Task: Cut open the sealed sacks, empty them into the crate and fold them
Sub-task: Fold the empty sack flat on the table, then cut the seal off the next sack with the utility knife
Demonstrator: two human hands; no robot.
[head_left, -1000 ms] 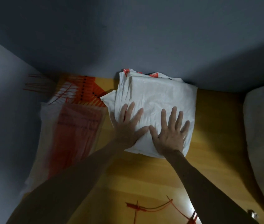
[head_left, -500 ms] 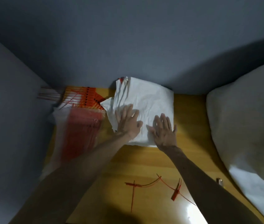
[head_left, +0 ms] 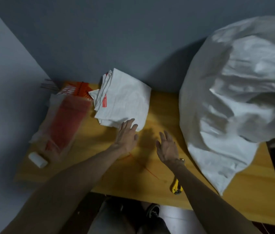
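Note:
A folded white sack (head_left: 125, 100) with a small red label lies at the back of the wooden table (head_left: 99, 176), against the grey wall. My left hand (head_left: 126, 137) is open, palm down, its fingertips just touching the sack's near edge. My right hand (head_left: 168, 147) is open and lifted off the table, to the right of the left hand, holding nothing. A big full white sack (head_left: 234, 102) lies on the right side of the table. No crate can be seen.
A clear bag of red ties (head_left: 66, 122) lies at the left, with an orange pack (head_left: 77, 87) behind it. A white roll (head_left: 38, 159) sits near the left edge. A yellow cutter (head_left: 176, 187) and loose red ties (head_left: 150, 171) lie near the front edge.
Both hands have slid back off the folded sack toward me; the right hand lifted clear. The camera turned right and pulled back, showing the full sack and the table's front edge.

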